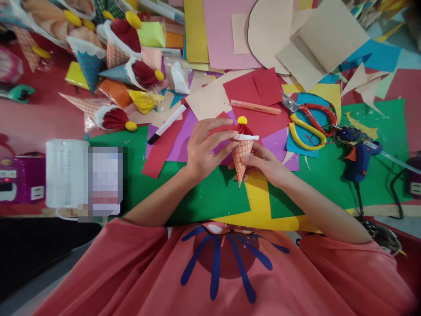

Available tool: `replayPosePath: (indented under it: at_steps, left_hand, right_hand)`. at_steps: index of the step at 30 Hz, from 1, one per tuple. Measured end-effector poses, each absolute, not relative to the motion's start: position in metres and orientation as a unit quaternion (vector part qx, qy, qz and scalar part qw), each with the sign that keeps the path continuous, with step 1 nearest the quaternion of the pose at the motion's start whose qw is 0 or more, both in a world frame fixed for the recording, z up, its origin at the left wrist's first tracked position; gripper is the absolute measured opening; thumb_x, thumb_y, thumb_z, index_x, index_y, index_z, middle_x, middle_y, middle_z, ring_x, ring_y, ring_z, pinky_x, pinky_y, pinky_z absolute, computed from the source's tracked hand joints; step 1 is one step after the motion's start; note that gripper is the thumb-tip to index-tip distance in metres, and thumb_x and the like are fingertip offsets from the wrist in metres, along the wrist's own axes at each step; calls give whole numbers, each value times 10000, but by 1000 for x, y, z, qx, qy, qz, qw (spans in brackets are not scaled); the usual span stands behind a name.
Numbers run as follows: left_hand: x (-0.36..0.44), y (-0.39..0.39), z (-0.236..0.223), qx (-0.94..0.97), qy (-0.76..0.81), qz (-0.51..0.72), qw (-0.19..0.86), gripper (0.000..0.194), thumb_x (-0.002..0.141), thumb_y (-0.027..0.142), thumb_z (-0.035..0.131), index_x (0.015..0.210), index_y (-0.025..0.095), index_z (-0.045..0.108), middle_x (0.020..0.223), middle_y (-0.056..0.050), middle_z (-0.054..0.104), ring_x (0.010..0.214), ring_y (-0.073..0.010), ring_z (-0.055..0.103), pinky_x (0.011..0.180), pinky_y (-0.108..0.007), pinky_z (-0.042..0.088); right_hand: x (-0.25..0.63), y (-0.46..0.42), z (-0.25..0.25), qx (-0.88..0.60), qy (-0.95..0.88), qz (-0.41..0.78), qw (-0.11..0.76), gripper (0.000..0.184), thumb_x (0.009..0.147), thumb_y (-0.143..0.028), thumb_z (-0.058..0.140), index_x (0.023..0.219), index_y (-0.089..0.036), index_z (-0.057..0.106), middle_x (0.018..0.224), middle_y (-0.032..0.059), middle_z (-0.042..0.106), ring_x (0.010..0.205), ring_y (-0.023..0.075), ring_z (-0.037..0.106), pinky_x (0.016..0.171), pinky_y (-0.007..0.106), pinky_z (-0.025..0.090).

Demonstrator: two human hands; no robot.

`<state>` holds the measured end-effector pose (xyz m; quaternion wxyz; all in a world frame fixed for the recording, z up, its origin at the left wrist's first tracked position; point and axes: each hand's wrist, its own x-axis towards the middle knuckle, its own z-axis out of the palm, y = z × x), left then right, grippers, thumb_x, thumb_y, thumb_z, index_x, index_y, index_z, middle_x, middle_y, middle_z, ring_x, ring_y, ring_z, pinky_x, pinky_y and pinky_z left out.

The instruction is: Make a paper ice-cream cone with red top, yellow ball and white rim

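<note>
A small paper ice cream cone (pixel 242 153) stands point down between my hands. Its body has an orange grid pattern, with a white band (pixel 247 138) round the rim, a dark red top and a yellow ball (pixel 242 120). My right hand (pixel 263 162) is closed round the lower cone, thumb in front. With thumb and fingers at the left end of the white band, my left hand (pixel 205 147) pinches the rim. Scraps of red and purple paper (pixel 180 138) lie beneath and behind the hands.
Finished paper cones (pixel 112 117) crowd the upper left. Scissors (pixel 309 123) with red and yellow handles and a blue glue gun (pixel 360 158) lie at right. A black-and-white marker (pixel 167 123) and an orange pen (pixel 255 107) rest on paper. A phone (pixel 107 180) is at left.
</note>
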<state>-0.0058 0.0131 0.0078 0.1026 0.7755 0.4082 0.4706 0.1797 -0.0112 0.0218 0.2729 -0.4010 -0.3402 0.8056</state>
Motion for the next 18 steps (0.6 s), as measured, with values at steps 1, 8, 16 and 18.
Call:
replayPosePath:
  at_steps: [1, 8, 16, 18]
  left_hand:
    - [-7, 14, 7, 778, 411, 465, 95, 92, 919, 409, 596, 992, 364, 628, 1044, 6, 725, 978, -184, 692, 831, -430, 582]
    - [-10, 13, 8, 768, 462, 420, 141, 213, 947, 482, 500, 901, 347, 658, 997, 6, 731, 962, -191, 686, 942, -470, 548]
    - [-7, 14, 10, 768, 407, 482, 105, 97, 950, 336, 558, 974, 268, 624, 1010, -11, 726, 970, -160, 684, 849, -374, 584]
    - [-7, 16, 10, 781, 380, 487, 94, 124, 916, 325, 623, 1025, 265, 621, 1024, -21, 716, 981, -153, 678, 839, -355, 590]
  right_hand:
    - [180, -11, 22, -402, -342, 805, 270, 441, 764, -364, 725, 1110, -201, 505, 793, 1, 736, 588, 136, 704, 481, 217, 547]
    - [180, -12, 18, -404, -345, 806, 263, 445, 764, -384, 737, 1098, -192, 515, 779, 15, 745, 589, 134, 698, 472, 199, 520]
    - [181, -11, 21, -395, -342, 813, 257, 492, 769, -375, 737, 1154, -186, 497, 798, 22, 759, 591, 132, 706, 463, 192, 522]
    - [181, -11, 21, -392, -343, 814, 259, 493, 771, -372, 738, 1159, -189, 496, 798, 20, 759, 594, 130, 704, 464, 189, 519]
